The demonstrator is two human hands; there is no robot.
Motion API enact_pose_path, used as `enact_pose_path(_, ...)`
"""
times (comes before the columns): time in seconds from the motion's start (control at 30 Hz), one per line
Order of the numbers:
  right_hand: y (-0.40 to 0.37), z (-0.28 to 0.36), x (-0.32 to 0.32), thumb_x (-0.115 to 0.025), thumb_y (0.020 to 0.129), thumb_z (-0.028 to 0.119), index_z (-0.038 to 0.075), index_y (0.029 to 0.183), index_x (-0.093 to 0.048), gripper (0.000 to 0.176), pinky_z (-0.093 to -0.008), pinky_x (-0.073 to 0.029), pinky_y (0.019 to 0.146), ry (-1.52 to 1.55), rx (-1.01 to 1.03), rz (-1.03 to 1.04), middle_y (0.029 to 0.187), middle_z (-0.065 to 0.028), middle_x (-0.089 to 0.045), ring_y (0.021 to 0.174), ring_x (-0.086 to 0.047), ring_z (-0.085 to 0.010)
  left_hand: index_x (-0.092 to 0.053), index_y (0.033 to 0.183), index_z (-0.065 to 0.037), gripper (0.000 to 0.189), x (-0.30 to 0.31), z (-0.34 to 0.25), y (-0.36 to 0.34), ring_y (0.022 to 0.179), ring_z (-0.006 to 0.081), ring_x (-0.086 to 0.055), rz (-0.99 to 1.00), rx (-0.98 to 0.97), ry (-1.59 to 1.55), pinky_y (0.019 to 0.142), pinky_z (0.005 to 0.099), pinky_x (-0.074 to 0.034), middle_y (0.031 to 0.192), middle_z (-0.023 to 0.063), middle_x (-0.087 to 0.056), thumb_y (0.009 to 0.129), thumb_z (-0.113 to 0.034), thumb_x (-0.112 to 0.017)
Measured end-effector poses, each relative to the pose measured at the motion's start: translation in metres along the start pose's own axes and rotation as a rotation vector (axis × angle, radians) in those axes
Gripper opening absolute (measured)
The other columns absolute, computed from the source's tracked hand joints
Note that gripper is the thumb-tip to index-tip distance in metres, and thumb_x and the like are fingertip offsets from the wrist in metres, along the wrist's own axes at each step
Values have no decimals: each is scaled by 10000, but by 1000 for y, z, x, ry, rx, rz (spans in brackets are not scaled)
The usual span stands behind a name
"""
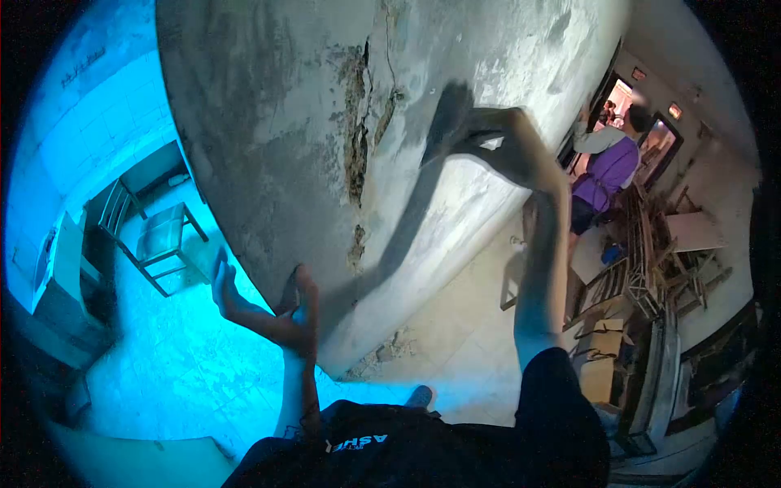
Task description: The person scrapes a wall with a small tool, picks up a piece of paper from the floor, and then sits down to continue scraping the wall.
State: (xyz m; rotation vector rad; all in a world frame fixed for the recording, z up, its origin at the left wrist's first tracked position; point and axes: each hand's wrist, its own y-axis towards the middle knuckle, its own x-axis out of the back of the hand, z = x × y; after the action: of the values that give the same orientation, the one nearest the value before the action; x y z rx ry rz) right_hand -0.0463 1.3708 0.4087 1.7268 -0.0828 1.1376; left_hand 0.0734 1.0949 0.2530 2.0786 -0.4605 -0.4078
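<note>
A large grey plastered column or wall (268, 146) with a rough vertical crack (356, 134) stands before me. High on the right, my right hand (508, 146) is raised at its surface, the fingers bent and pinched together around a small gap; whatever they hold, if anything, is too small to make out. The arm's shadow falls across the plaster. Lower left, my left hand (272, 313) is beside the column's edge, thumb and fingers spread apart, holding nothing.
On the blue-lit left is a chair (163, 236) near a desk (61, 268). A person in purple (606, 171) stands at the right by a window. Stacked wooden furniture (643, 268) and a cardboard box (600, 362) lie on the right.
</note>
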Motion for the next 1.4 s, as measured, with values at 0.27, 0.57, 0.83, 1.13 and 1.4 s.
enact_pose_path(0.27,1,44,58,-677,644,-70,7,766,-653,146,-228,-485,639,243,-69,-197,743,-69,-628,697,-607,-119,-249,1220,-17,724,1,5,-5,1120,346,-380,-41,-44,46,928,486,-320,1189,198,-342,711,-273,-696)
enact_pose_path(0.57,-9,33,63,-688,648,-21,40,782,-665,149,-252,-509,632,93,91,-188,764,-65,-643,687,-626,-126,-259,1199,-29,651,3,7,-11,1110,342,-386,-11,28,75,890,487,-354,1168,183,-348,733,-257,-653)
enact_pose_path(0.83,-6,44,76,-649,672,-51,8,797,-645,139,-233,-516,601,70,119,-216,763,-74,-632,713,-627,-123,-258,1198,-26,651,1,11,-11,1117,346,-382,-30,-37,47,890,494,-358,1170,183,-346,736,-264,-651)
enact_pose_path(1.13,-8,50,66,-643,693,-40,40,815,-651,146,-249,-496,625,110,71,-131,765,-54,-627,699,-610,-132,-285,1180,-21,629,-2,11,-3,1124,355,-373,-45,-114,-43,910,509,-346,1162,188,-354,734,-266,-655)
enact_pose_path(1.4,-7,55,35,-653,673,10,74,861,-666,199,-275,-499,663,169,89,-23,826,-72,-649,691,-617,-244,-310,1170,-13,606,4,10,-3,1128,336,-357,7,-122,100,911,492,-325,1149,174,-358,734,-251,-656)
